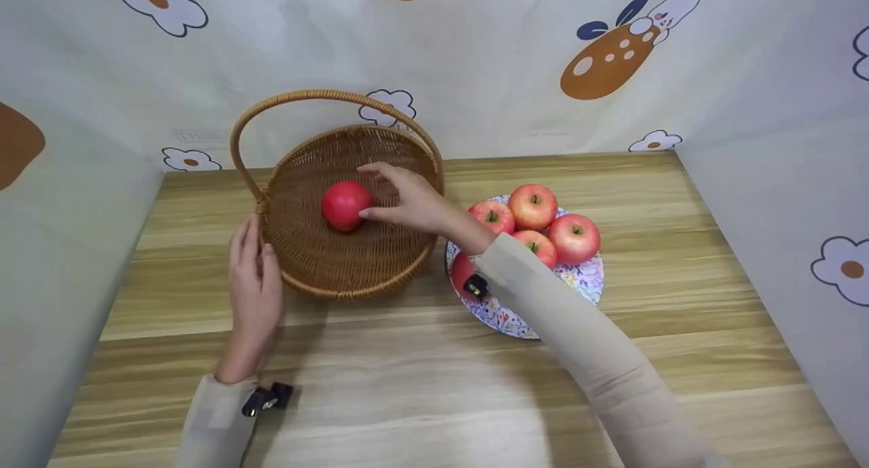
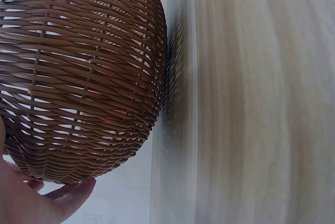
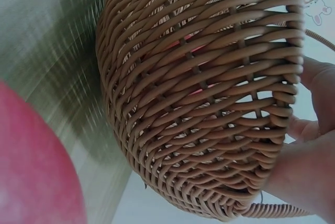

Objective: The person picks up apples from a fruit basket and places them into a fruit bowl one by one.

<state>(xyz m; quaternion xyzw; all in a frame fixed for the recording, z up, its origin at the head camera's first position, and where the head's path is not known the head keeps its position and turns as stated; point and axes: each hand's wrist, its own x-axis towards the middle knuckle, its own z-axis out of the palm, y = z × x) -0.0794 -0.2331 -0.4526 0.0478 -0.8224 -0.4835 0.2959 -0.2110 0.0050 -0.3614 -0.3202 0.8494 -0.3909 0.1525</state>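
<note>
A smooth red apple (image 1: 347, 206), its stem not visible, lies inside the round wicker basket (image 1: 346, 264). My right hand (image 1: 414, 200) reaches over the basket's right rim, fingers spread and thumb tip at the apple's right side; the fingers are not wrapped round it. On the basket's left side, my left hand (image 1: 254, 284) rests with fairly straight fingers against the outer wall by the handle's base. In the left wrist view the thumb (image 2: 76, 198) touches the wicker wall. Through the weave in the right wrist view, red patches of the apple show.
To the basket's right, a floral plate (image 1: 506, 324) carries several apples (image 1: 574, 240), partly covered by my right forearm. The basket's tall handle (image 1: 319, 96) arches toward the back. Patterned cloth walls (image 1: 475, 67) enclose the wooden table (image 1: 407, 373) at the back and sides.
</note>
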